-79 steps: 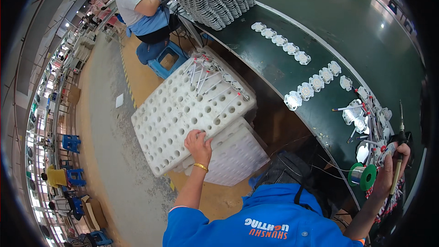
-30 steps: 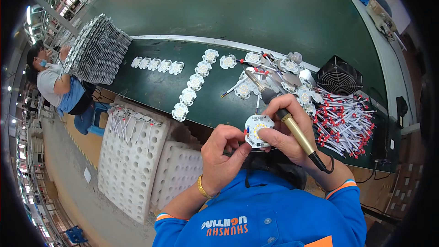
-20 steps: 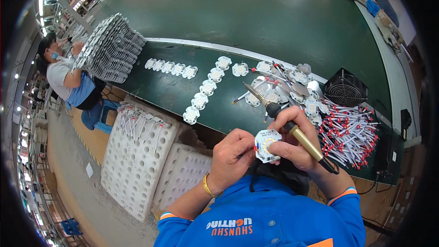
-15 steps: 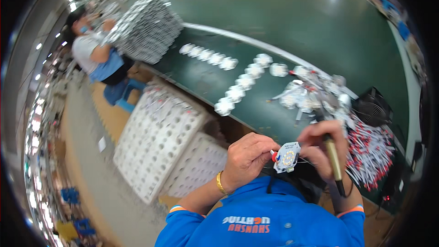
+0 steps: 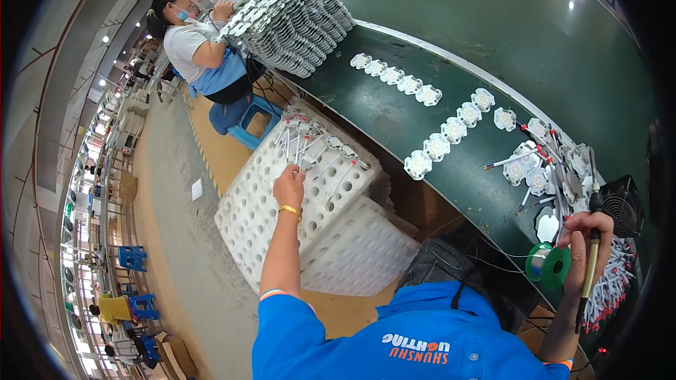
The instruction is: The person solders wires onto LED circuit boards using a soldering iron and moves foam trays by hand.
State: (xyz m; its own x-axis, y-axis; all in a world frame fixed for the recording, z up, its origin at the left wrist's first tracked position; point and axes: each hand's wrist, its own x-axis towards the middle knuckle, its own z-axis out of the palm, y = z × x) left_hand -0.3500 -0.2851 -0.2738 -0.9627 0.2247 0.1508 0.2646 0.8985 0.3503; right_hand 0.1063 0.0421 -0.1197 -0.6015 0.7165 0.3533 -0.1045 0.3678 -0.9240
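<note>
My left hand [image 5: 289, 186] reaches over a white foam tray [image 5: 271, 232] full of round holes. Its fingers are pinched at a small LED board [image 5: 307, 160] with wires, among several other wired boards at the tray's far end; the fingertips partly hide it. My right hand [image 5: 590, 239] is wrapped round a soldering iron [image 5: 590, 278] with a gold-coloured handle, its length running up and down at the bench's right side. Just left of this hand is a green spool of solder wire [image 5: 561, 265], its thin strand trailing left.
On the green bench [image 5: 366, 116], LED boards [image 5: 436, 146] lie in two rows. Wired boards [image 5: 539, 179] are heaped at the right, near a black fan [image 5: 623, 204] and bundled red-tipped wires [image 5: 612, 285]. Stacked boards [image 5: 292, 24] stand far left beside a seated person [image 5: 204, 56].
My left hand has carried the LED board from in front of my chest leftward to the foam tray. My right hand has moved right with the soldering iron. The view has shifted.
</note>
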